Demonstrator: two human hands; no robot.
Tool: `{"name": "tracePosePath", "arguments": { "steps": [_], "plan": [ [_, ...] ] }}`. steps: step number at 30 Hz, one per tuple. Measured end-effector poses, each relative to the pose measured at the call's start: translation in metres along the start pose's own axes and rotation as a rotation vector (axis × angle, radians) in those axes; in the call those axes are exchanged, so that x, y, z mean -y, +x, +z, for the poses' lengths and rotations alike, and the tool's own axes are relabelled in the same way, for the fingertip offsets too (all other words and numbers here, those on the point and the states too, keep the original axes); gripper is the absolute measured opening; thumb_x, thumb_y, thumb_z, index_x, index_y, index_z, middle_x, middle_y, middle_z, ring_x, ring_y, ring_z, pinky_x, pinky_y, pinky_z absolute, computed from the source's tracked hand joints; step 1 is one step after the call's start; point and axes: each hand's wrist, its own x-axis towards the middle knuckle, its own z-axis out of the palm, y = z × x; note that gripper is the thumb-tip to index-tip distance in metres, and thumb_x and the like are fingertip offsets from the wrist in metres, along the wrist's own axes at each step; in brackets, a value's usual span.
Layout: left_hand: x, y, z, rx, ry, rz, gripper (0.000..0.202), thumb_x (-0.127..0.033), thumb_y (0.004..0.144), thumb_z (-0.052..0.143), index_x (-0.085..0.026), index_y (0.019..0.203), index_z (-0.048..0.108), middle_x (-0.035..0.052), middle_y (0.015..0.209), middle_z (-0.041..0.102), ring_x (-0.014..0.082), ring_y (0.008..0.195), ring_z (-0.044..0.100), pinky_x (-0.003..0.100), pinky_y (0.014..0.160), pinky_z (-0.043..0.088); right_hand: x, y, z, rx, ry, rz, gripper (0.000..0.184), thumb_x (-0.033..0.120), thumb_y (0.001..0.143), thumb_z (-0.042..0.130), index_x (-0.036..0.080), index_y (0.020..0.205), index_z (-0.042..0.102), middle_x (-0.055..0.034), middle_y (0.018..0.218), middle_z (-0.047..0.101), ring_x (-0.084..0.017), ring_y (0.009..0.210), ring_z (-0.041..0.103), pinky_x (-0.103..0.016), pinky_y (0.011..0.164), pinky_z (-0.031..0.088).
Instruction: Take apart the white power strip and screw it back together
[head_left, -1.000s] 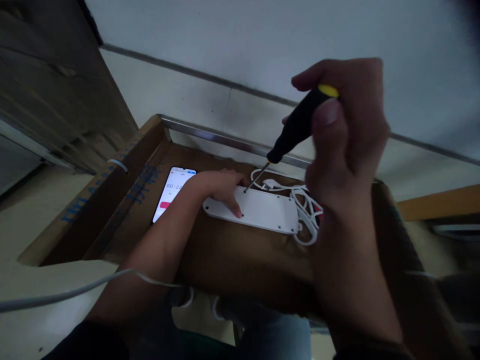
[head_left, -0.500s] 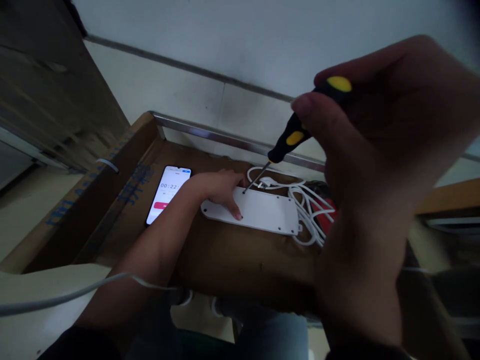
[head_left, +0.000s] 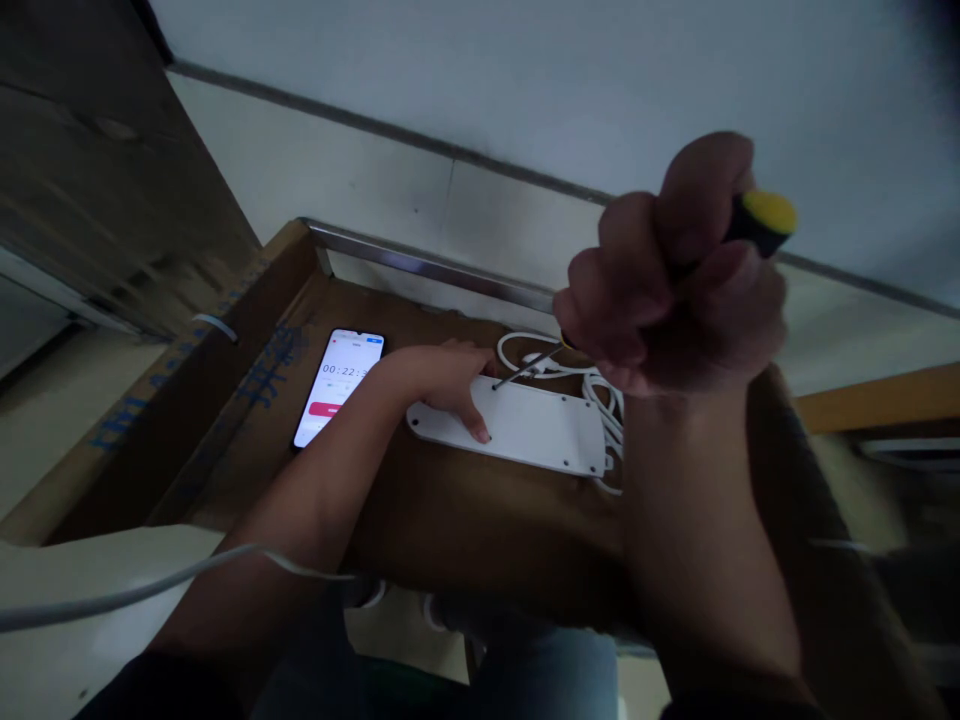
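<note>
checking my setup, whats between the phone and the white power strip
In the head view, the left hand and wrist lie between the phone and the white power strip, above the brown cardboard.

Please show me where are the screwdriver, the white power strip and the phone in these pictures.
Screwdriver (head_left: 529,366): head view, on the metal shaft.
White power strip (head_left: 529,428): head view, on the flat white face.
Phone (head_left: 337,388): head view, on the lit screen.
</note>
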Motion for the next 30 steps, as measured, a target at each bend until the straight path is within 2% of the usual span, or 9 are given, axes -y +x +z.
{"name": "tracePosePath", "arguments": {
  "steps": [2, 4, 12, 16, 19, 21, 22, 26, 30],
  "plan": [
    [-0.002, -0.001, 0.000, 0.006, 0.003, -0.019, 0.098, -0.062, 0.062, 0.087, -0.022, 0.146, 0.056, 0.0137, 0.155, 0.056, 0.0358, 0.136, 0.056, 0.041, 0.114, 0.047, -0.002, 0.001, 0.004, -0.096, -0.023, 0.000, 0.047, 0.046, 0.080, 0.073, 0.024, 0.080, 0.032, 0.0118, 0.048, 0.028, -0.006, 0.031, 0.010, -0.025, 0.030, 0.012],
    [-0.004, -0.003, -0.001, 0.011, 0.005, -0.039, 0.097, -0.063, 0.062, 0.087, -0.022, 0.145, 0.058, 0.0140, 0.155, 0.056, 0.0367, 0.136, 0.057, 0.042, 0.113, 0.047, 0.000, 0.001, 0.015, -0.238, -0.066, -0.004, 0.034, 0.036, 0.085, 0.068, 0.025, 0.083, 0.036, 0.0102, 0.051, 0.024, -0.007, 0.034, 0.010, -0.027, 0.033, 0.009],
    [-0.001, 0.001, 0.003, -0.019, -0.064, -0.046, 0.092, -0.058, 0.055, 0.090, -0.026, 0.138, 0.064, 0.0094, 0.151, 0.061, 0.0373, 0.135, 0.058, 0.042, 0.111, 0.048, 0.005, -0.008, 0.074, -0.717, -0.523, -0.075, 0.023, 0.037, 0.097, 0.061, 0.021, 0.093, 0.045, 0.0029, 0.071, 0.032, -0.004, 0.058, 0.035, -0.023, 0.059, 0.038],
    [-0.001, -0.001, 0.002, 0.003, -0.039, -0.057, 0.092, -0.063, 0.058, 0.088, -0.023, 0.138, 0.063, 0.0123, 0.147, 0.063, 0.0364, 0.130, 0.060, 0.042, 0.106, 0.051, 0.007, -0.004, 0.050, -0.477, -0.388, -0.041, 0.026, 0.037, 0.095, 0.056, 0.020, 0.083, 0.039, 0.0019, 0.073, 0.036, -0.005, 0.054, 0.036, -0.023, 0.050, 0.034],
    [-0.004, -0.003, 0.000, 0.006, 0.005, -0.049, 0.093, -0.065, 0.061, 0.086, -0.021, 0.139, 0.060, 0.0143, 0.148, 0.061, 0.0354, 0.131, 0.059, 0.041, 0.107, 0.051, 0.008, -0.001, 0.017, -0.169, -0.181, 0.018, 0.051, 0.048, 0.077, 0.071, 0.018, 0.072, 0.030, -0.0010, 0.082, 0.054, -0.009, 0.067, 0.055, -0.025, 0.054, 0.049],
    [-0.005, -0.004, -0.001, 0.010, 0.024, -0.059, 0.092, -0.065, 0.063, 0.085, -0.021, 0.140, 0.060, 0.0144, 0.150, 0.060, 0.0350, 0.131, 0.059, 0.041, 0.107, 0.051, 0.008, -0.001, 0.004, 0.025, 0.002, 0.068, 0.062, 0.055, 0.067, 0.078, 0.019, 0.070, 0.028, 0.0011, 0.077, 0.055, -0.008, 0.051, 0.048, -0.025, 0.039, 0.039],
    [-0.006, -0.004, -0.002, 0.013, 0.028, -0.072, 0.093, -0.064, 0.062, 0.086, -0.021, 0.140, 0.060, 0.0145, 0.150, 0.060, 0.0351, 0.130, 0.059, 0.041, 0.106, 0.051, 0.009, -0.002, 0.001, 0.064, 0.036, 0.116, 0.054, 0.049, 0.075, 0.072, 0.020, 0.071, 0.028, 0.0032, 0.067, 0.052, -0.007, 0.043, 0.039, -0.024, 0.036, 0.034],
    [-0.005, -0.002, 0.000, 0.003, 0.012, -0.074, 0.095, -0.064, 0.061, 0.086, -0.019, 0.141, 0.060, 0.0150, 0.149, 0.061, 0.0367, 0.129, 0.060, 0.042, 0.104, 0.052, 0.009, -0.004, 0.018, 0.019, 0.108, 0.116, 0.041, 0.034, 0.081, 0.071, 0.022, 0.074, 0.033, 0.0107, 0.045, 0.024, -0.007, 0.032, 0.016, -0.024, 0.031, 0.019],
    [0.000, 0.000, 0.002, 0.010, 0.001, -0.051, 0.094, -0.065, 0.059, 0.086, -0.023, 0.139, 0.061, 0.0115, 0.147, 0.063, 0.0369, 0.131, 0.060, 0.040, 0.106, 0.051, 0.011, -0.006, 0.043, -0.211, 0.023, 0.086, 0.029, 0.028, 0.088, 0.073, 0.021, 0.077, 0.047, 0.0073, 0.053, 0.034, -0.005, 0.043, 0.034, -0.022, 0.042, 0.023]
  ]
}}
